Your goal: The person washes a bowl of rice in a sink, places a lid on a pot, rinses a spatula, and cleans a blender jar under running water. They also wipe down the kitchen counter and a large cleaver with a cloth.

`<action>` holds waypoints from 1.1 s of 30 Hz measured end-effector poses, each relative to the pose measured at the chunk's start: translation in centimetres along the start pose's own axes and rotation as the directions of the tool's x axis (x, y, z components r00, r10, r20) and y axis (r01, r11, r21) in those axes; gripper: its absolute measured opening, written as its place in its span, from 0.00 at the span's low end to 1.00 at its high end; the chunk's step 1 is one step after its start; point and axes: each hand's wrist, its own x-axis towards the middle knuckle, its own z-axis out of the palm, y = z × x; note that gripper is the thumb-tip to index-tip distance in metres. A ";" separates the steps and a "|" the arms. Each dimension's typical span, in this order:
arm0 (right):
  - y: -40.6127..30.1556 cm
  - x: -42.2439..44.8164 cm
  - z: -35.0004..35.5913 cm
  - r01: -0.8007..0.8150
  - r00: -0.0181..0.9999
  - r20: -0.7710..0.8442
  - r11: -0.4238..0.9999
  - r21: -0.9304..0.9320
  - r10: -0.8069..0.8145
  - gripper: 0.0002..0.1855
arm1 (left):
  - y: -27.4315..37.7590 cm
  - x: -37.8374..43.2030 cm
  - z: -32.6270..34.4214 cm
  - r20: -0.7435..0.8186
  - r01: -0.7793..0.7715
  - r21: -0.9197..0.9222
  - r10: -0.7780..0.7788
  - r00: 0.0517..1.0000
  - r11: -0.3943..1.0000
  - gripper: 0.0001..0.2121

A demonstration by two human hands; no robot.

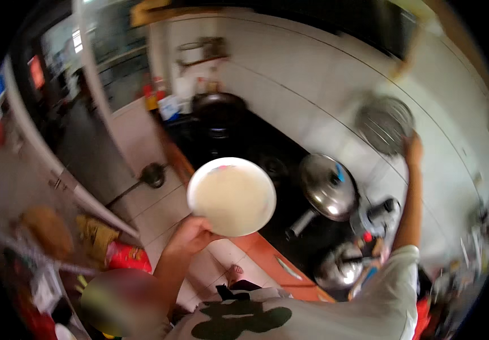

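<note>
My left hand [193,233] grips the near edge of a white bowl [232,196] that holds a pale, cream-coloured liquid. The bowl hangs over the front edge of the black cooktop [274,165]. Far to the right, my raised right hand [414,148] holds the edge of a round metal rack [385,125] in front of the tiled wall. Motion blurs the rack, and the fingers behind its rim are partly hidden. Between the hands, a pan with a shiny metal lid [327,187] sits on the cooktop, its handle pointing toward me.
A dark wok [219,106] stands at the cooktop's far left, beside bottles [159,91]. Nearer on the right is another metal pot [340,267]. A wall shelf [206,59] projects above. Orange cabinet fronts [270,265] run below the cooktop. Packages [129,257] lie at left.
</note>
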 end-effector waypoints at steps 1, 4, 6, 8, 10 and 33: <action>4.0 3.5 -0.2 0.016 1.000 0.005 0.992 -0.122 -0.015 0.22 | 0.9 1.2 0.8 -0.032 -0.014 0.005 0.015 0.999 1.000 0.29; 9.3 11.4 0.4 0.089 0.992 0.113 0.943 -0.322 -0.055 0.20 | 3.1 3.9 0.7 -0.083 -0.052 -0.085 0.045 0.996 0.995 0.30; 8.4 14.8 2.3 0.070 0.982 0.188 0.916 -0.395 0.006 0.19 | 4.0 5.4 -1.1 -0.094 -0.081 -0.145 0.067 0.993 0.986 0.31; 7.7 15.0 5.2 0.045 0.974 0.221 0.908 -0.416 0.053 0.18 | 6.5 7.7 -3.2 -0.005 -0.104 -0.155 0.105 0.994 0.982 0.29; 7.1 12.5 6.9 0.011 0.970 0.225 0.915 -0.403 0.087 0.18 | 9.9 9.7 -3.9 -0.012 -0.120 -0.145 0.119 0.993 0.982 0.27; -56.0 0.4 34.3 -0.758 0.638 0.669 0.159 0.633 0.381 0.10 | 39.3 34.5 -18.6 0.309 0.201 0.021 -0.198 0.930 0.979 0.31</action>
